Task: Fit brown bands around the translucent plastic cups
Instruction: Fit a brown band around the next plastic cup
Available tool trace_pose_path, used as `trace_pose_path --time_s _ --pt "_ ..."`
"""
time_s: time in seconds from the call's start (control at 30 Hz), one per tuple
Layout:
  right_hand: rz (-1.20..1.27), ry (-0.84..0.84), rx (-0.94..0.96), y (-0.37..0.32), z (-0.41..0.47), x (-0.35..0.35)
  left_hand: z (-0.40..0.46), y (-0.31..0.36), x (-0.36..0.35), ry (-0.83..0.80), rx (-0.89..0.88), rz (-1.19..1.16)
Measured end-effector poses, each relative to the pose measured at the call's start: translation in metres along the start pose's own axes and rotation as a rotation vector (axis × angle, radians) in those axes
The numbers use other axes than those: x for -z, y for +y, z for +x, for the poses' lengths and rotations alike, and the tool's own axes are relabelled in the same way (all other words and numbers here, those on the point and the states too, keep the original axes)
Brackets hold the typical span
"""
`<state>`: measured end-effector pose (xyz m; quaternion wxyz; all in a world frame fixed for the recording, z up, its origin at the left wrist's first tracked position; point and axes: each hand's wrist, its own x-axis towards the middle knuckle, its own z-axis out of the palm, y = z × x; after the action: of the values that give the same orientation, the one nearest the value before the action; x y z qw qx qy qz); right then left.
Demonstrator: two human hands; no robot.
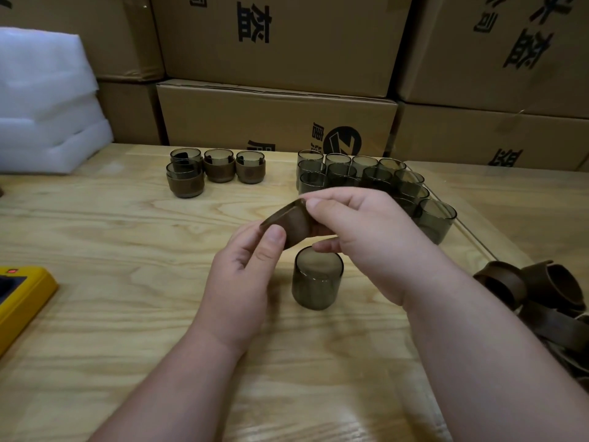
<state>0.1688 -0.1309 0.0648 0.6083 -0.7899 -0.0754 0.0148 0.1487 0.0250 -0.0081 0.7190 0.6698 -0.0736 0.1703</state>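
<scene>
Both hands hold one brown band (294, 223) in the air above the table's middle. My left hand (245, 266) pinches its near left end with thumb and fingers. My right hand (360, 231) grips its far right end. Just below the band a translucent smoky cup (317, 279) stands upside down on the wooden table (127, 250); neither hand touches it. Several bare cups (366, 177) are grouped at the back right. Several cups with brown bands on them (216, 169) stand at the back left.
A heap of loose brown bands (541, 301) lies at the right edge. A yellow device (19, 298) sits at the left edge. White foam sheets (44, 103) are piled at the back left. Stacked cardboard boxes (277, 119) wall off the table's far side.
</scene>
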Motion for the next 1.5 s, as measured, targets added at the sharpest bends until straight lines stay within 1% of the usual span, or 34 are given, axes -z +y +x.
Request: trace_pose_path --time_s 0.3,0.4,0.57,0.73,0.97,1.1,1.33,1.5 --pt "-0.019 -0.020 0.089 0.004 0.000 0.013 0.002 -0.003 -0.002 0.114 0.033 -0.036" --pt "-0.075 -0.047 0.099 0.006 0.000 0.018 0.002 -0.005 -0.001 0.104 0.037 -0.054" --pt "-0.128 -0.059 0.142 0.009 0.000 0.016 0.002 -0.007 0.000 0.041 0.037 -0.072" --pt "-0.259 -0.072 0.179 0.006 -0.003 0.017 0.001 -0.006 0.001 0.020 0.032 -0.078" --pt "-0.377 -0.085 0.188 0.005 -0.004 0.015 0.002 -0.006 0.002 0.044 0.045 -0.068" --pt "-0.428 -0.107 0.198 0.005 -0.005 0.015 0.001 -0.007 0.002 0.008 0.014 -0.008" --pt "-0.497 -0.122 0.211 0.006 -0.006 0.016 -0.001 -0.002 0.002 0.030 -0.019 0.089" --pt "-0.490 -0.148 0.164 0.008 -0.006 0.020 -0.004 -0.002 0.001 -0.012 -0.043 0.144"
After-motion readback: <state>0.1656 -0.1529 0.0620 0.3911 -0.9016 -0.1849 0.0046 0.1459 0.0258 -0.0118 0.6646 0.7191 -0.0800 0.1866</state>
